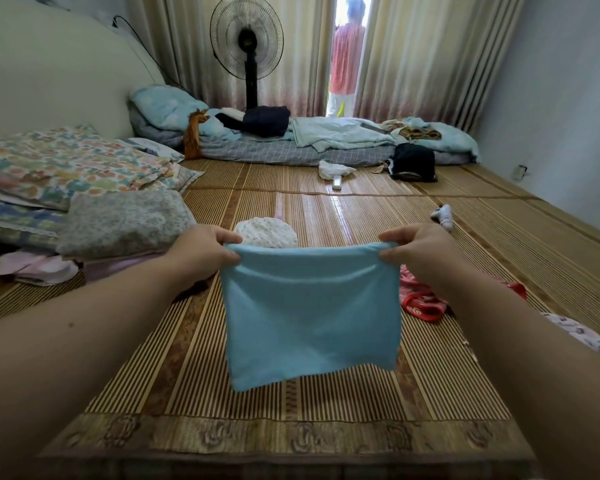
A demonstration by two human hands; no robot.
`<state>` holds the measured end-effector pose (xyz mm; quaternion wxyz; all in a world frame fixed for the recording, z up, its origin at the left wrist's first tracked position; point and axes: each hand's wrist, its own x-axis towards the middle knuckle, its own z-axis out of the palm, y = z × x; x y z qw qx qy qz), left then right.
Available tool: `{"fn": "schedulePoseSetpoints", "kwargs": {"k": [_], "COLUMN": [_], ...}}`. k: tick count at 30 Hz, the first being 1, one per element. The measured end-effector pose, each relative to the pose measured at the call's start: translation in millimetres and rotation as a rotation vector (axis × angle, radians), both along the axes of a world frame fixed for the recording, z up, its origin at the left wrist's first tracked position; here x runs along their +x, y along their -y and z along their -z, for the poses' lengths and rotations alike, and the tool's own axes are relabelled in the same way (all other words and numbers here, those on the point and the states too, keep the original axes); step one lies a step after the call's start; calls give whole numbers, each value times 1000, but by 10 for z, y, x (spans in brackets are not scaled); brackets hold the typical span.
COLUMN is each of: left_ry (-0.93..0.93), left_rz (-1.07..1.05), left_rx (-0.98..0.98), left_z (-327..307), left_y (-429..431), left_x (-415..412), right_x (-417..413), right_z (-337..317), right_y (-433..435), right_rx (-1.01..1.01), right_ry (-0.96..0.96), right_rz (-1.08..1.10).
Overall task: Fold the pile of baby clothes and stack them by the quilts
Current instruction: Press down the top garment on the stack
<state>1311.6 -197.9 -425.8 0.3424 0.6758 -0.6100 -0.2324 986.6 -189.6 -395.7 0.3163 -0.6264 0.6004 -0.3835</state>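
Pinching 1 blue cloth [309, 317] at top corners | 2 hands: left hand [201, 252], right hand [416, 251] | 1 red garment [420, 301] beside

Light-blue cloth [310, 317] aloft over the bamboo mat [326, 403], top corners in left hand [201, 251] and right hand [420, 251] grip.

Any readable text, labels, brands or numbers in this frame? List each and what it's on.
Nothing here reads clearly enough to quote.
On the white bottle: dark marking, too small and blurred to read.
On the red garment: white marks, too blurred to tell whether they are letters.
On the blue cloth: no print showing.
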Motion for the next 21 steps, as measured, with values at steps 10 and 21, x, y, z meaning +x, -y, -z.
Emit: {"fn": "schedulePoseSetpoints", "kwargs": {"k": [10, 21], "left_ry": [279, 66], "left_rz": [-72, -160], "left_rx": [32, -315], "left_z": [13, 86], "left_y": [568, 1133], "left_x": [-151, -241], "right_x": [141, 183], "right_z": [135, 290], "right_y": [648, 1282], "right_rx": [-53, -232], "right_ry": [-300, -18], "right_rz": [161, 174]}}
